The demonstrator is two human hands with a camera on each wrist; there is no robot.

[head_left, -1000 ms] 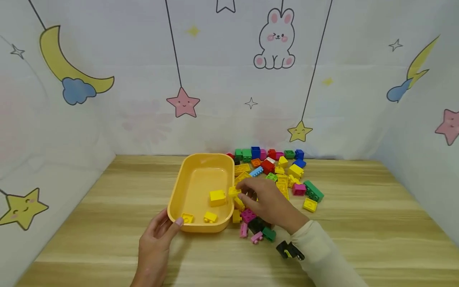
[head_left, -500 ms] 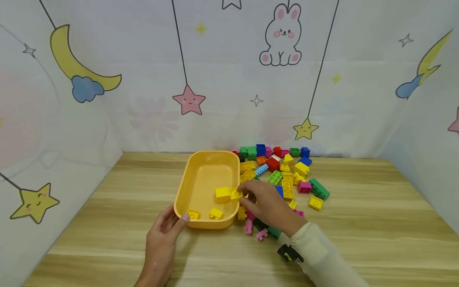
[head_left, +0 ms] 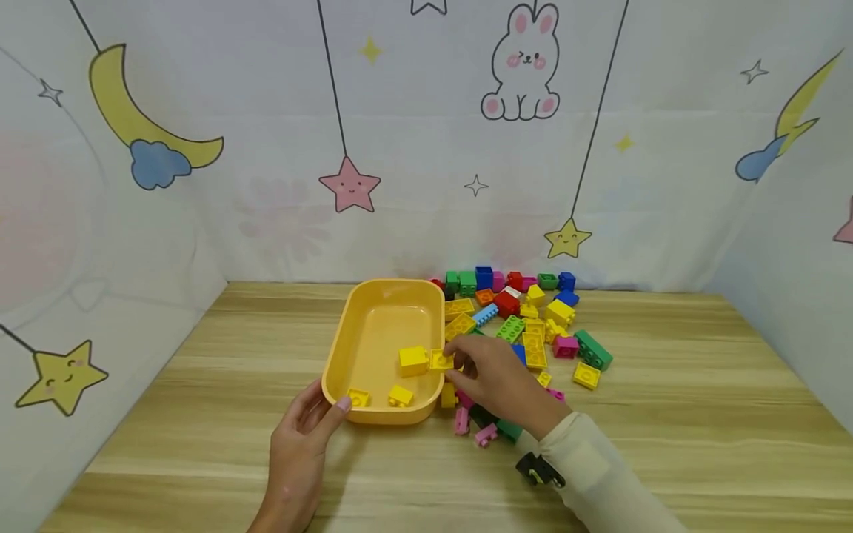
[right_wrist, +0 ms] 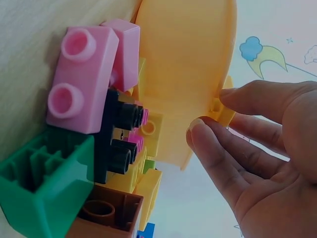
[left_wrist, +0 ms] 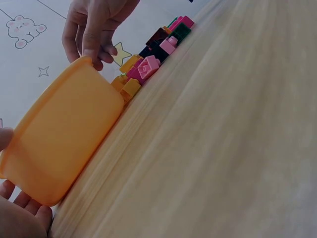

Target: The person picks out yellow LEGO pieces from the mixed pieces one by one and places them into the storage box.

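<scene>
My left hand (head_left: 298,437) grips the near left corner of an orange-yellow plastic tray (head_left: 389,416), thumb over the rim and fingers against the outer wall. With thumb and fingertips, my right hand (head_left: 496,374) pinches a yellow building brick (head_left: 440,360) at the tray's right rim; the right wrist view shows this yellow brick (right_wrist: 227,106) partly hidden by the fingers. Inside the tray lie a larger yellow brick (head_left: 412,361), a small yellow brick (head_left: 400,397) and a flat yellow brick (head_left: 358,398) near the left thumb.
Many loose bricks spread right of the tray, among them a green brick (head_left: 593,350), a magenta brick (head_left: 565,347) and a yellow brick (head_left: 586,376). Close to the right wrist are a pink brick (right_wrist: 81,79) and a black brick (right_wrist: 116,139). A printed cloth (head_left: 413,148) stands behind.
My right hand has brought the yellow brick slightly down and left against the tray's rim, and now holds nearly still there. The left hand keeps its hold; the head view has shifted a little.
</scene>
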